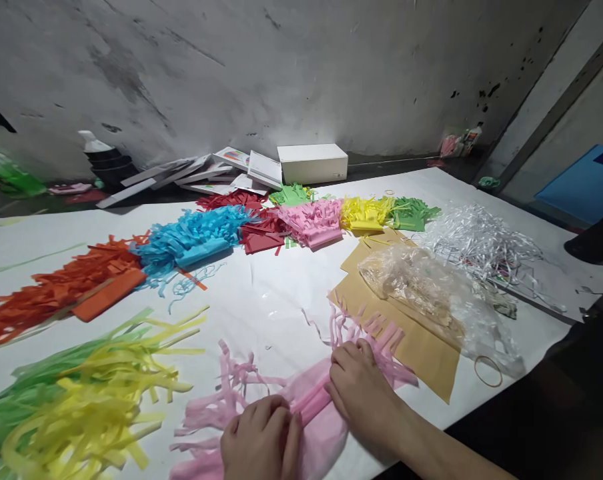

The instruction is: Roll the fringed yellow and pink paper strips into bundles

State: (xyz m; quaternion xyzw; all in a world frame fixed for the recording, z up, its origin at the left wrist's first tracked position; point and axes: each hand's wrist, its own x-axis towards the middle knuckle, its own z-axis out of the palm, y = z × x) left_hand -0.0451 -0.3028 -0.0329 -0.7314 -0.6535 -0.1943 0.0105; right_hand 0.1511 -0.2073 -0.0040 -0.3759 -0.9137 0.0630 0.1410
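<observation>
Pink tissue paper (326,440) with fringed ends lies at the table's front edge, a narrow folded or rolled band across its middle. My left hand (261,437) is closed on the near-left end of that band, fingers curled over it. Up and to the right, my right hand (359,383) grips the band's other end, fingers bent against the paper. Strips of pink fringe (206,413) spread out left of my left hand, and more fringe pokes out beyond my right hand. My fingertips are partly hidden under the hands.
Orange (56,287), blue (201,233), dark red, pink (314,220), yellow and green fringed bundles form an arc behind. Loose yellow strips (91,407) lie front left. Brown paper (431,363), a clear plastic bag (411,280) and white shredded strips (481,237) are right. A white box (311,163) stands by the wall.
</observation>
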